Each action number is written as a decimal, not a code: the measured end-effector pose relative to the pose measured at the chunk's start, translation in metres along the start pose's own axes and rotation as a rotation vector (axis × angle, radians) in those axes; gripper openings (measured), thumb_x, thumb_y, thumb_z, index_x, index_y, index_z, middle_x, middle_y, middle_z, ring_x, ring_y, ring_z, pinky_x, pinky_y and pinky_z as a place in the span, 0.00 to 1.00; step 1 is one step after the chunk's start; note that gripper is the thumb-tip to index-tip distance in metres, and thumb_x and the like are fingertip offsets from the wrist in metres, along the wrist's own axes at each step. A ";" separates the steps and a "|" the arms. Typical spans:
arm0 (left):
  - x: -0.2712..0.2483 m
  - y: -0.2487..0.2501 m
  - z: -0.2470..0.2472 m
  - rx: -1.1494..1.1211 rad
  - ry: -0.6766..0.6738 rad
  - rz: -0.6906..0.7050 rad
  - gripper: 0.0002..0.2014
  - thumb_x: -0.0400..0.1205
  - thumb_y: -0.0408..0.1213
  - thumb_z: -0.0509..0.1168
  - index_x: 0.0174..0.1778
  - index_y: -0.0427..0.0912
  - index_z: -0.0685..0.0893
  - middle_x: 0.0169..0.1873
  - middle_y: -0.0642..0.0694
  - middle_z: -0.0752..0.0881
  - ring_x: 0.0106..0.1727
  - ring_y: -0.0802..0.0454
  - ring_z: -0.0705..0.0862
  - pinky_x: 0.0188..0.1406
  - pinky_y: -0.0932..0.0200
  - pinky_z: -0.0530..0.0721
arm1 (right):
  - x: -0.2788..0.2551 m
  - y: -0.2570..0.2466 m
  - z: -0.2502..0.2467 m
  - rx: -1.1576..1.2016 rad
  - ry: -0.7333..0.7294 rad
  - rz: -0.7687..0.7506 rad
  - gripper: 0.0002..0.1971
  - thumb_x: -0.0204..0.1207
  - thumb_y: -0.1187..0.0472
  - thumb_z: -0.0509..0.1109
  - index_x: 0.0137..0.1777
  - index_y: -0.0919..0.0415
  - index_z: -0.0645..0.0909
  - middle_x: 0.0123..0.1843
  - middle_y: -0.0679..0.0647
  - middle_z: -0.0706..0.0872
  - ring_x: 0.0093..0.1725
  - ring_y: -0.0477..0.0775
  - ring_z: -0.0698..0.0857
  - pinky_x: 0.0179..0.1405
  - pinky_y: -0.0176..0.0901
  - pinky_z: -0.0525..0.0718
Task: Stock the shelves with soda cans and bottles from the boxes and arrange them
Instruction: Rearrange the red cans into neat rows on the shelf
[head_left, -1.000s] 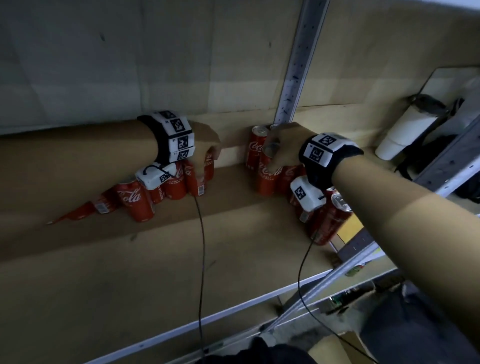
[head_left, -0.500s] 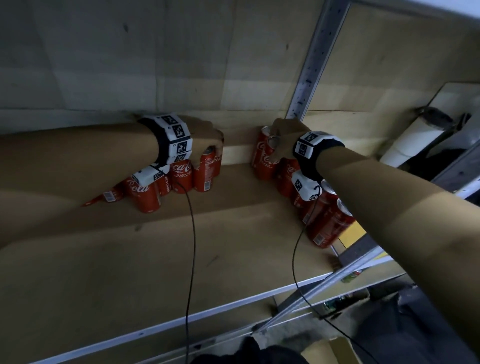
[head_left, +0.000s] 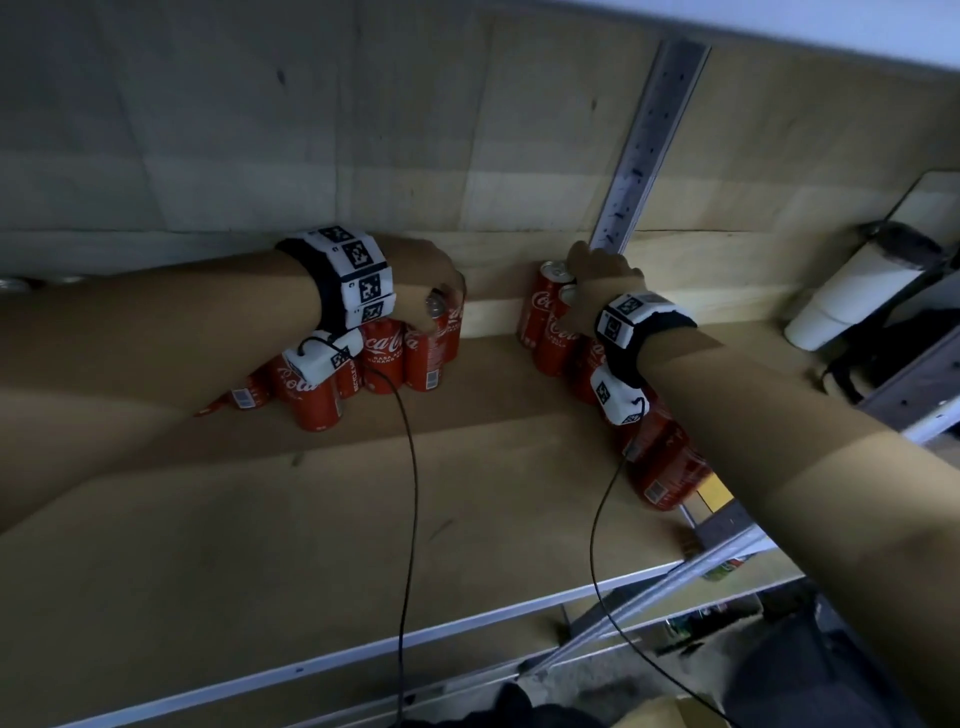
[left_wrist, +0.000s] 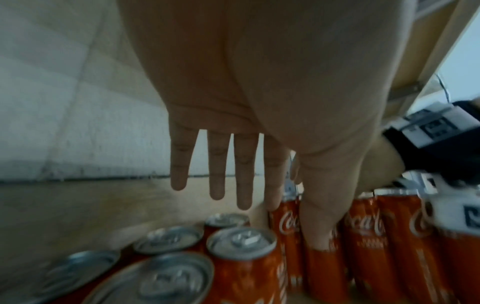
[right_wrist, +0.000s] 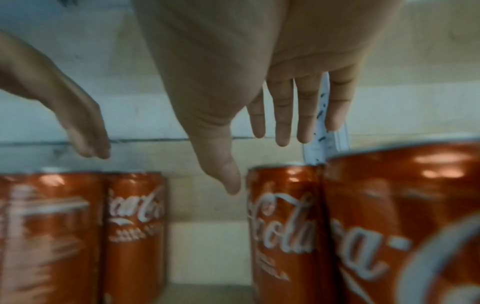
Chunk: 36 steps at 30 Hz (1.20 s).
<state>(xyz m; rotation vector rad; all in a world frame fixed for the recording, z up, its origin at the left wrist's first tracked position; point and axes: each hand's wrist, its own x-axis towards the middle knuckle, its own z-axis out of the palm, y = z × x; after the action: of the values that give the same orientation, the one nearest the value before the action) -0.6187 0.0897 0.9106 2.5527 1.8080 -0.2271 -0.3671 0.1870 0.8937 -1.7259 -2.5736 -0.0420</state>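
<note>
While both forearms reached deep onto the wooden shelf (head_left: 322, 545), much of what lay there was covered by them. Left of the metal upright (head_left: 641, 150) stood the left cluster of cans (head_left: 384, 356), its outer cans hidden under the left forearm so that only slivers of red showed. The left hand (head_left: 423, 270) hovered over this cluster; from the head view its fingers seemed bent over a can top, but the left wrist view showed the fingers (left_wrist: 244, 170) straight and spread, holding nothing, with the thumb reaching down in front of a can beyond. At the foot of the upright stood the right cluster of cans (head_left: 550, 332), running forward from the upright toward the shelf's front edge, its middle cans masked by the wrist strap. The right hand (head_left: 602, 273) rested over the rearmost can tops, and the right wrist view, blurred, showed its fingers (right_wrist: 283, 109) straight and released. Right of the upright, a white roll (head_left: 852, 291) lay half in shadow.
</note>
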 end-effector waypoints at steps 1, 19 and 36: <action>-0.007 0.000 -0.005 -0.068 0.026 -0.013 0.21 0.79 0.43 0.75 0.67 0.42 0.85 0.59 0.46 0.87 0.51 0.51 0.83 0.48 0.61 0.76 | -0.003 -0.003 -0.001 0.020 0.030 -0.018 0.32 0.76 0.51 0.76 0.75 0.59 0.67 0.69 0.64 0.77 0.67 0.69 0.78 0.57 0.59 0.79; -0.179 0.001 0.069 -0.483 0.696 -0.733 0.23 0.73 0.45 0.78 0.63 0.43 0.85 0.56 0.45 0.89 0.58 0.46 0.87 0.53 0.60 0.78 | -0.074 -0.125 0.085 0.935 0.152 -0.091 0.38 0.68 0.48 0.83 0.77 0.54 0.72 0.70 0.53 0.79 0.67 0.55 0.82 0.69 0.52 0.83; -0.133 0.025 0.148 -0.966 0.707 -0.997 0.37 0.69 0.51 0.83 0.69 0.39 0.79 0.66 0.42 0.86 0.66 0.42 0.85 0.65 0.50 0.82 | -0.055 -0.161 0.112 1.189 0.044 0.218 0.35 0.70 0.54 0.86 0.74 0.55 0.73 0.67 0.53 0.87 0.64 0.56 0.87 0.65 0.52 0.84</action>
<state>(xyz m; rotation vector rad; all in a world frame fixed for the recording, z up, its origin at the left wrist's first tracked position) -0.6557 -0.0568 0.7784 0.9884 2.3355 1.3233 -0.4971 0.0801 0.7789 -1.3772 -1.6418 1.1510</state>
